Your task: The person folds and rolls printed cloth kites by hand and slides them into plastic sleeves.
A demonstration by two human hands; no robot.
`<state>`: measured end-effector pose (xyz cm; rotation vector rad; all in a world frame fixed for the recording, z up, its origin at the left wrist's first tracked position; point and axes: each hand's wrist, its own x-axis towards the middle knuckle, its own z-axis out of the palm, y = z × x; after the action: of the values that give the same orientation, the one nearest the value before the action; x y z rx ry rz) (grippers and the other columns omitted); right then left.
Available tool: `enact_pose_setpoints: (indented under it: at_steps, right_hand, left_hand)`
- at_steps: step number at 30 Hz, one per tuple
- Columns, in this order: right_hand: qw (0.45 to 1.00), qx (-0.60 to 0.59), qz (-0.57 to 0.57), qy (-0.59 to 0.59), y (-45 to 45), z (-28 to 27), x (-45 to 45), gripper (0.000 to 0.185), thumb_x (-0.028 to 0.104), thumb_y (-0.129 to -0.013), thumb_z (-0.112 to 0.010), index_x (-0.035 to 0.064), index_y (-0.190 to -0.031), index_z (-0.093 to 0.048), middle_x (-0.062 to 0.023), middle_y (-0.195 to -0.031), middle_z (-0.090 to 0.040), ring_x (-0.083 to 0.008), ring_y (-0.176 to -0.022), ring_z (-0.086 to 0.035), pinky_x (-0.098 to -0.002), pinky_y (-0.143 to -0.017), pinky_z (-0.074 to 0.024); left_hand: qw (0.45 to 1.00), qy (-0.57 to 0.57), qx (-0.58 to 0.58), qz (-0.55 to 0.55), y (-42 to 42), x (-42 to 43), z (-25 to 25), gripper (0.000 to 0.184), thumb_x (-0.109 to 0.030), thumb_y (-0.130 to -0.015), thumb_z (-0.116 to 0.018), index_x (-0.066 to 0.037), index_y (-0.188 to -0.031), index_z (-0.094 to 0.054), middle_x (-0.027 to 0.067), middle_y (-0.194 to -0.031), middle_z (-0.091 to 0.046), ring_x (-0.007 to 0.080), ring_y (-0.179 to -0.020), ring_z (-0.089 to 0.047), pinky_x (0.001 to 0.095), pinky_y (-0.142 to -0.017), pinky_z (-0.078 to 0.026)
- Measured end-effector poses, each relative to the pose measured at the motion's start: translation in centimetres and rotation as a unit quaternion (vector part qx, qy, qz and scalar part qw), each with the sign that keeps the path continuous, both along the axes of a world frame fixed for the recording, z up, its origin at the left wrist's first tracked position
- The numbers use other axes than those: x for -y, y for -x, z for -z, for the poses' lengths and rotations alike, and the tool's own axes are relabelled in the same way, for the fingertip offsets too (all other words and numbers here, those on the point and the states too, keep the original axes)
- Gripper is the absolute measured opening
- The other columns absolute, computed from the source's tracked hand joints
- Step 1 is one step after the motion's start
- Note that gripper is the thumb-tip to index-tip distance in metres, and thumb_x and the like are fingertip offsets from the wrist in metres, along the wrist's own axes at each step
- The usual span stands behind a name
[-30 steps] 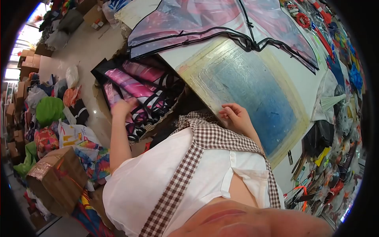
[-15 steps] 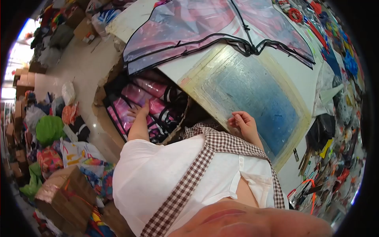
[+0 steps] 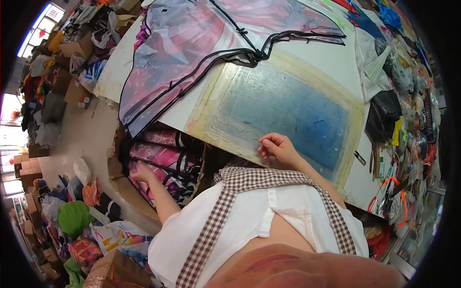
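My left hand (image 3: 140,171) reaches down into an open cardboard box (image 3: 116,168) at the table's left edge and rests on pink and black folded pieces (image 3: 156,154); its fingers are blurred and partly hidden. Over the near edge of a blue board with a yellowed border (image 3: 288,115), my right hand (image 3: 274,146) hovers or rests with fingers loosely curled and nothing seen in them. A pink and grey kite-like sheet with black edging (image 3: 180,53) lies spread across the white table (image 3: 108,79), its left tip hanging above the box.
Bags and a green bundle (image 3: 75,218) lie on the floor at the left, near a carton (image 3: 117,271). Along the right side are a black bag (image 3: 384,117), a small dark clip (image 3: 359,157), orange cord and many plastic-wrapped items.
The view has shifted, so the table sits differently in the frame. My left hand, spread on the pink pieces half a second ago, has moved toward the box's left side. My right hand stays by the board.
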<state>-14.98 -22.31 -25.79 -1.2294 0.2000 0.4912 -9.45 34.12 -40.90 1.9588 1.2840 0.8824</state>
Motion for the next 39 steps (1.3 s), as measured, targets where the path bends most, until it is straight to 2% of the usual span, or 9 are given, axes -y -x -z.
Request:
enact_pose_setpoints:
  at_steps: [3,5,7,10,14,17,29,33,39]
  right_hand:
    - [1.0,0.01,-0.017,-0.015,0.0,-0.1,0.3,0.021,0.018,-0.102,-0.055,0.0009,-0.111,-0.062,-0.0071,-0.091,-0.068,-0.0113,-0.075,-0.062,-0.026,-0.069,-0.0542]
    - [0.999,-0.002,-0.024,-0.021,-0.1,-0.3,0.4,0.02,0.017,-0.102,-0.054,0.0007,-0.112,-0.062,-0.0077,-0.092,-0.068,-0.0117,-0.075,-0.062,-0.0264,-0.069,-0.0546]
    - [0.999,-0.023,-0.036,-0.032,-0.6,-0.5,0.6,0.019,0.014,-0.102,-0.053,0.0003,-0.113,-0.061,-0.0088,-0.094,-0.068,-0.0124,-0.076,-0.063,-0.0271,-0.069,-0.0552]
    - [0.998,-0.021,-0.024,-0.061,-0.8,0.0,0.8,0.023,0.018,-0.103,-0.052,0.0007,-0.116,-0.06,-0.0106,-0.096,-0.068,-0.015,-0.078,-0.065,-0.0283,-0.07,-0.0561]
    - [0.987,-0.086,-0.006,-0.137,-2.7,-0.8,2.2,0.037,0.033,-0.105,-0.046,0.0019,-0.123,-0.056,-0.0149,-0.103,-0.069,-0.0231,-0.089,-0.069,-0.0346,-0.079,-0.0576]
    - [0.957,-0.061,0.079,-0.274,-8.6,0.4,4.8,0.049,0.044,-0.104,-0.042,0.0028,-0.129,-0.052,-0.017,-0.112,-0.067,-0.0292,-0.101,-0.068,-0.0426,-0.088,-0.0556]
    - [0.95,-0.033,0.16,-0.267,-15.2,3.6,4.2,0.063,0.052,-0.1,-0.047,0.0006,-0.137,-0.041,-0.0233,-0.121,-0.061,-0.0332,-0.105,-0.066,-0.0437,-0.085,-0.057]
    - [0.914,-0.045,0.21,-0.345,-18.0,2.2,5.7,0.08,0.061,-0.099,-0.039,-0.0008,-0.148,-0.027,-0.0271,-0.127,-0.057,-0.0379,-0.11,-0.064,-0.0487,-0.089,-0.0551]
    - [0.859,0.009,0.35,-0.374,-25.6,1.5,13.2,0.093,0.073,-0.095,-0.025,0.0008,-0.154,-0.015,-0.0275,-0.15,-0.035,-0.046,-0.13,-0.047,-0.063,-0.108,-0.0356]
  left_hand:
    - [0.954,-0.092,0.123,0.258,-5.4,5.7,-12.4,0.039,-0.033,-0.094,-0.067,0.006,-0.089,-0.066,0.0132,-0.084,-0.069,0.0252,-0.074,-0.066,0.0327,-0.072,-0.052]
    - [0.903,-0.061,0.071,0.419,-10.5,8.8,-15.4,0.031,-0.026,-0.098,-0.061,0.003,-0.09,-0.067,0.0125,-0.086,-0.07,0.0248,-0.079,-0.067,0.0345,-0.071,-0.052]
    - [0.794,-0.211,0.064,0.567,-15.3,13.5,-17.4,0.021,-0.019,-0.097,-0.059,0.0,-0.098,-0.067,0.0139,-0.09,-0.07,0.0276,-0.08,-0.066,0.0374,-0.074,-0.052]
    - [0.669,-0.42,-0.033,0.612,-19.8,18.2,-17.9,0.019,-0.014,-0.093,-0.059,-0.002,-0.105,-0.066,0.0158,-0.096,-0.068,0.0344,-0.083,-0.066,0.0405,-0.076,-0.052]
    - [0.612,-0.46,-0.215,0.607,-24.7,18.2,-17.5,0.023,-0.012,-0.089,-0.06,-0.004,-0.11,-0.064,0.0163,-0.099,-0.066,0.0382,-0.09,-0.064,0.0435,-0.079,-0.051]
    - [0.644,-0.38,-0.093,0.657,-22.9,19.6,-22.4,0.022,-0.014,-0.09,-0.059,-0.006,-0.11,-0.065,0.0159,-0.095,-0.066,0.0363,-0.093,-0.064,0.0439,-0.08,-0.051]
    - [0.607,-0.405,-0.17,0.662,-22.6,18.1,-16.9,0.023,-0.012,-0.09,-0.057,-0.007,-0.111,-0.065,0.0137,-0.107,-0.063,0.0354,-0.098,-0.062,0.0445,-0.081,-0.051]
    - [0.652,-0.469,-0.041,0.594,-20.6,20.2,-26.8,0.032,-0.009,-0.088,-0.061,-0.005,-0.119,-0.063,0.0141,-0.103,-0.064,0.0335,-0.088,-0.063,0.04,-0.08,-0.051]
    - [0.667,-0.235,-0.102,0.7,-5.6,17.3,-40.6,0.028,-0.006,-0.092,-0.062,-0.001,-0.12,-0.064,0.0083,-0.096,-0.065,0.0171,-0.083,-0.059,0.0298,-0.075,-0.048]
